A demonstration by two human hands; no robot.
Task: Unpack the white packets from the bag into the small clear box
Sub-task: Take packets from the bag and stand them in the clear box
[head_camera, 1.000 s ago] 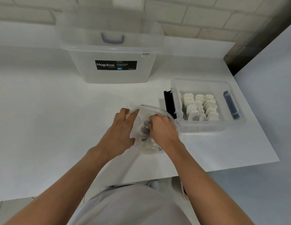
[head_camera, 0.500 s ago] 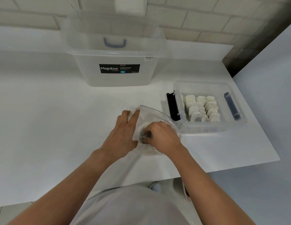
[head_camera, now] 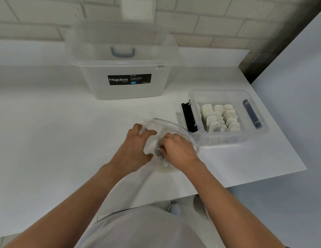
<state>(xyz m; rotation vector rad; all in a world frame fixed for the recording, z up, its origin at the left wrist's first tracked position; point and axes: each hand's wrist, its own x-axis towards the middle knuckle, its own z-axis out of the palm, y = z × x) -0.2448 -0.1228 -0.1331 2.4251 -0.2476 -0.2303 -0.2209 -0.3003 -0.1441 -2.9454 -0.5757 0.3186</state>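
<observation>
A clear plastic bag [head_camera: 166, 126] lies on the white table just left of the small clear box [head_camera: 227, 138]. My left hand [head_camera: 136, 149] grips the bag's left side and holds its mouth open. My right hand [head_camera: 177, 151] is inside the bag with its fingers curled; what they hold is hidden. Several white packets [head_camera: 218, 117] stand in rows inside the small box, which has a black latch on its left side and a dark one on its right.
A large clear Megabox bin [head_camera: 127, 81] with a blue-grey handle stands at the back of the table [head_camera: 48, 131], against a brick wall. The table's right edge runs close behind the small box. The front edge is near my body.
My right hand has shifted slightly deeper into the bag. The left hand keeps its grip on the bag's side. The view has tilted a little.
</observation>
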